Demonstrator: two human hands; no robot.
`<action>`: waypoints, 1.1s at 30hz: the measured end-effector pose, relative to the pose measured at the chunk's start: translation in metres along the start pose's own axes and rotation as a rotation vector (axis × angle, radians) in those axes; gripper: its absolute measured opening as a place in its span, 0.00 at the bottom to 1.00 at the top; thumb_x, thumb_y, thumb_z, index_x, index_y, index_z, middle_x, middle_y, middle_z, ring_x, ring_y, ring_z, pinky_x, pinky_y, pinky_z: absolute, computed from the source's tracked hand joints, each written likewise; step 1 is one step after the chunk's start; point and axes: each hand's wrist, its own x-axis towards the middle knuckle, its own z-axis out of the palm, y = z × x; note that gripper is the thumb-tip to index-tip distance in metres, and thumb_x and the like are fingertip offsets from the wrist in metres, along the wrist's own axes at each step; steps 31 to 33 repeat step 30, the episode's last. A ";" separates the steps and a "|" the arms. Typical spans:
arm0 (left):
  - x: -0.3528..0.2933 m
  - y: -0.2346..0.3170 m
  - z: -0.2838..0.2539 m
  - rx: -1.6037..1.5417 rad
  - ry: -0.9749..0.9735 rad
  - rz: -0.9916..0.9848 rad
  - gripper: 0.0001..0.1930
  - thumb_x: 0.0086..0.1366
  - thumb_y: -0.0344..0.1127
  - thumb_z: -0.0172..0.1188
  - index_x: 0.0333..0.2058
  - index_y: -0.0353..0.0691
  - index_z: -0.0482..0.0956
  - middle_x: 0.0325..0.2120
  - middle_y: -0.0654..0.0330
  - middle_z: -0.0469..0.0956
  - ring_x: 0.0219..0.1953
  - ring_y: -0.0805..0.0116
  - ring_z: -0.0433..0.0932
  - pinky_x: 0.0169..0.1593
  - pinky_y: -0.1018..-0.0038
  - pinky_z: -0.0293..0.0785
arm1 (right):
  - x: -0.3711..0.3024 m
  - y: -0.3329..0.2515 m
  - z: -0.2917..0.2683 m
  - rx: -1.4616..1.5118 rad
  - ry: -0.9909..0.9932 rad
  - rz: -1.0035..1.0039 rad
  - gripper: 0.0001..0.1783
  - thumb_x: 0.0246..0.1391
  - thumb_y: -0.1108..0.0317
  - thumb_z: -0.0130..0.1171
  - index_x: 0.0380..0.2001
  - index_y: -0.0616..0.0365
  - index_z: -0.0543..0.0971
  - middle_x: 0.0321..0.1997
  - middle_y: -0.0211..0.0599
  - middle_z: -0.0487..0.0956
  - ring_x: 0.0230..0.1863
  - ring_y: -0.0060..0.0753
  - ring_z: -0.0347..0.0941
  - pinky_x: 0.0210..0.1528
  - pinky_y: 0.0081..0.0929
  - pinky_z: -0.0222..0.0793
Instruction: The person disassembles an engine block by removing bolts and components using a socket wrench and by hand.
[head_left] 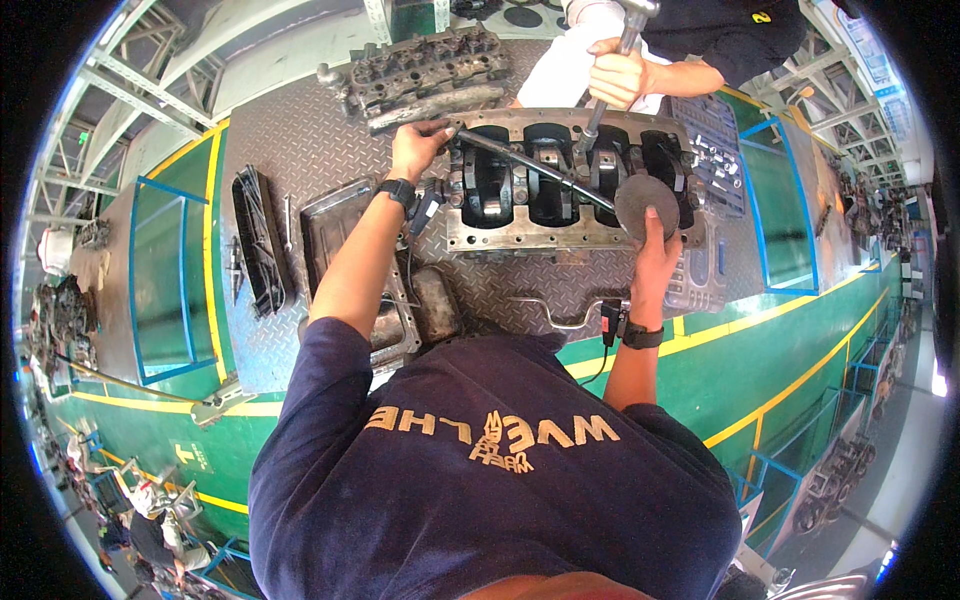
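An engine block (560,238) lies on the table ahead of me, its row of wide openings facing up. My left hand (422,148) pinches the far left end of a long dark metal bar (535,165), which slants across the block toward the right. At the block's near right side, my right hand (655,250) grips a round dark grey disc (645,203), thumb on top. The bar's lower end meets the disc's edge; how they join is hidden. Opposite me, a co-worker's hand (618,78) holds a metal-handled tool (597,118) that reaches down to the block.
A cylinder head (425,68) stands at the back left of the treadplate table (290,110). A black cover (262,240), a spanner (288,222) and an oil pan (330,225) lie left. A socket set (718,165) and a bent metal tube (568,318) are at right and front.
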 end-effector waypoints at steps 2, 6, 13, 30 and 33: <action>-0.001 0.000 0.000 0.033 0.017 0.029 0.16 0.61 0.38 0.71 0.47 0.40 0.87 0.32 0.60 0.88 0.30 0.77 0.83 0.37 0.78 0.78 | 0.006 -0.001 0.002 -0.006 0.059 0.046 0.29 0.62 0.55 0.63 0.55 0.70 0.76 0.54 0.41 0.79 0.53 0.33 0.73 0.59 0.31 0.65; 0.002 -0.009 -0.002 0.108 0.073 0.068 0.17 0.60 0.41 0.72 0.46 0.42 0.87 0.32 0.59 0.88 0.30 0.76 0.83 0.38 0.77 0.79 | 0.013 0.012 -0.001 0.077 0.024 0.013 0.29 0.61 0.55 0.64 0.55 0.70 0.76 0.54 0.41 0.79 0.53 0.33 0.73 0.59 0.30 0.65; 0.003 -0.008 -0.001 -0.137 0.021 -0.065 0.15 0.62 0.36 0.71 0.47 0.40 0.87 0.33 0.60 0.87 0.31 0.77 0.82 0.36 0.78 0.80 | 0.001 0.011 -0.004 0.111 -0.064 0.037 0.32 0.59 0.57 0.66 0.58 0.68 0.71 0.58 0.42 0.75 0.57 0.36 0.72 0.57 0.36 0.72; -0.006 0.010 -0.004 -0.137 -0.038 -0.124 0.19 0.65 0.35 0.69 0.53 0.37 0.83 0.43 0.61 0.85 0.41 0.73 0.81 0.49 0.75 0.78 | -0.034 0.022 -0.004 0.063 -0.067 0.065 0.36 0.59 0.55 0.66 0.64 0.62 0.68 0.61 0.40 0.73 0.60 0.37 0.71 0.53 0.38 0.75; -0.006 0.010 -0.004 -0.137 -0.038 -0.124 0.19 0.65 0.35 0.69 0.53 0.37 0.83 0.43 0.61 0.85 0.41 0.73 0.81 0.49 0.75 0.78 | -0.034 0.022 -0.004 0.063 -0.067 0.065 0.36 0.59 0.55 0.66 0.64 0.62 0.68 0.61 0.40 0.73 0.60 0.37 0.71 0.53 0.38 0.75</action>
